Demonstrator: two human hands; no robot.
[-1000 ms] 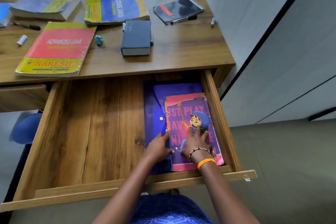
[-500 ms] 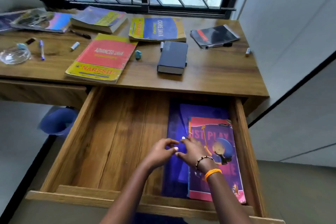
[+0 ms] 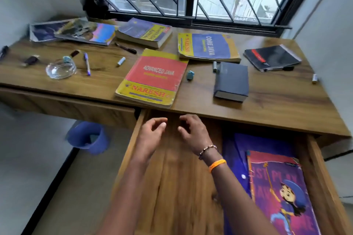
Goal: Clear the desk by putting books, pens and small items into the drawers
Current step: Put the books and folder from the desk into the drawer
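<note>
The right drawer (image 3: 131, 139) stands pulled out under the wooden desk (image 3: 267, 105). Inside it on the right, a pink and purple cartoon book (image 3: 282, 192) lies on a blue folder (image 3: 235, 158). My left hand (image 3: 150, 133) and my right hand (image 3: 193, 131) hover empty over the drawer's back left part, fingers loosely curled, just below the desk edge. Right above them lies the red and yellow Advanced Java book (image 3: 154, 78). Further back lie the Core Java book (image 3: 208, 47), a dark thick book (image 3: 231, 82) and a black notebook (image 3: 271, 57).
The desk's left half holds a glass ashtray (image 3: 61, 68), a purple pen (image 3: 87, 64), a black pen (image 3: 126, 48), small caps and a few more books (image 3: 143, 32). A marker (image 3: 314, 78) lies at the right edge. A blue bin (image 3: 87, 137) stands on the floor. The left drawer (image 3: 66, 107) is closed.
Both hands have let go of the cartoon book in the drawer and moved up and left toward the desk edge. The view has tilted up and left.
</note>
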